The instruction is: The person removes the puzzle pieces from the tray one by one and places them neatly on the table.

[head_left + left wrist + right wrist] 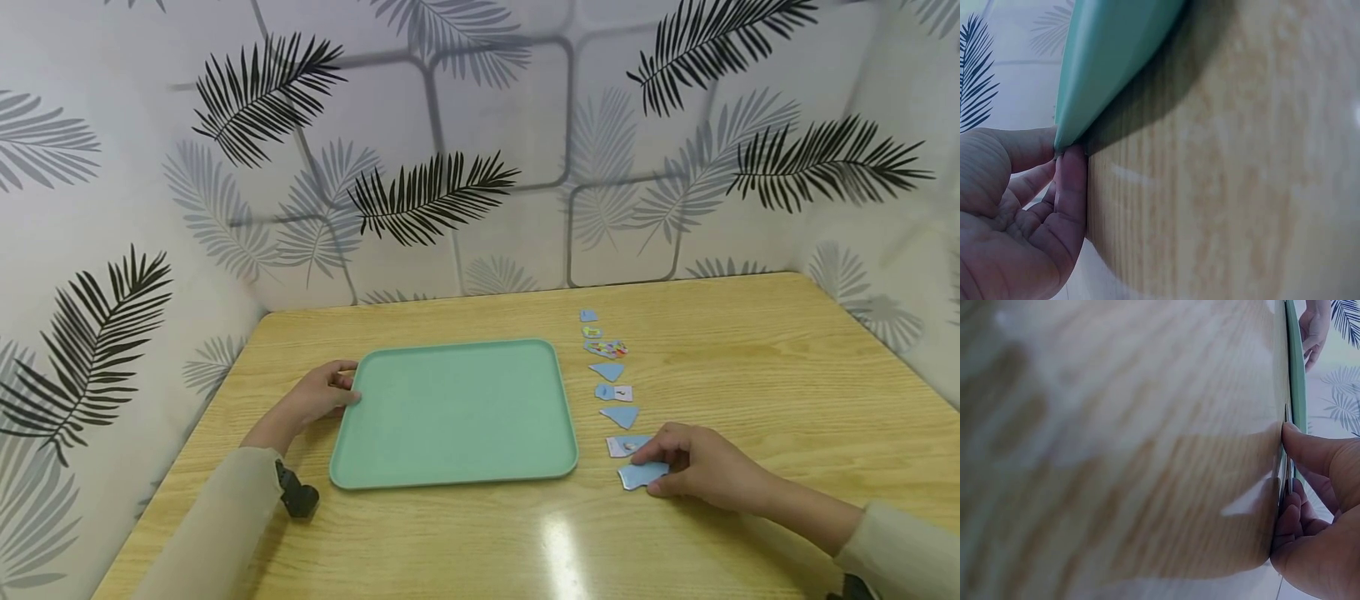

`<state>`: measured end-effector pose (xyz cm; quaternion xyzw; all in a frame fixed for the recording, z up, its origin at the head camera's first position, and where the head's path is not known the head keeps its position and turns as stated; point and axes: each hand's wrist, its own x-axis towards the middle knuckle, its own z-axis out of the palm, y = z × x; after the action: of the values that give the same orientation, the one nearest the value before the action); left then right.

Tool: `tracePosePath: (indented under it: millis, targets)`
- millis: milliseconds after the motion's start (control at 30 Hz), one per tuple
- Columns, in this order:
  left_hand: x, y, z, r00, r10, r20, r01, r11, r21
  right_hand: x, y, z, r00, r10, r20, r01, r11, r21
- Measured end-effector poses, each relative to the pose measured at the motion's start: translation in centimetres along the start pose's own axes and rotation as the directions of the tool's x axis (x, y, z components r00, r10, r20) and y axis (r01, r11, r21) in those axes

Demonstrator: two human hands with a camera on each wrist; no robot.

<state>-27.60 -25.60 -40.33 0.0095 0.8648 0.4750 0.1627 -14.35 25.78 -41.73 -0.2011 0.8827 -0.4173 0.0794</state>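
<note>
My left hand [321, 395] pinches the left rim of a mint-green tray [457, 417], with the thumb on the rim and curled fingers beneath it in the left wrist view. On the right, my right hand [705, 471] pinches a light-blue flat puzzle piece [642, 475] between thumb and fingers, low over the wood. Just behind that piece lies a blue-and-white piece [619, 447], partly covered by my fingers. In the right wrist view the held piece shows only as a thin edge by the thumb [1300, 447].
Several other flat pieces run in a column along the tray's right side, among them a blue triangular one [621, 416], a multicoloured one [606, 348] and a small blue one [588, 316]. All lie on a wooden table [750, 367] against a leaf-patterned wall [510, 250].
</note>
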Motion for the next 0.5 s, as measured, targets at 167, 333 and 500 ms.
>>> tracePosePath:
  millis: [167, 333, 500]
  targets:
    - [0.11, -0.04, -0.03, 1.000, 0.009, 0.003, -0.009, 1.000, 0.006, -0.04, 0.01, -0.04, 1.000, 0.002, 0.002, -0.002, 1.000, 0.006]
    - [0.28, -0.20, -0.06, 1.000, 0.012, 0.008, -0.012, 1.000, 0.002, -0.05, -0.01, -0.05, 1.000, 0.015, 0.005, -0.015, 1.000, 0.010]
    - [0.43, -0.39, -0.15, 1.000, -0.001, 0.000, 0.001, 1.000, -0.001, -0.06, 0.01, -0.11, 1.000, 0.014, 0.018, -0.014, 1.000, 0.015]
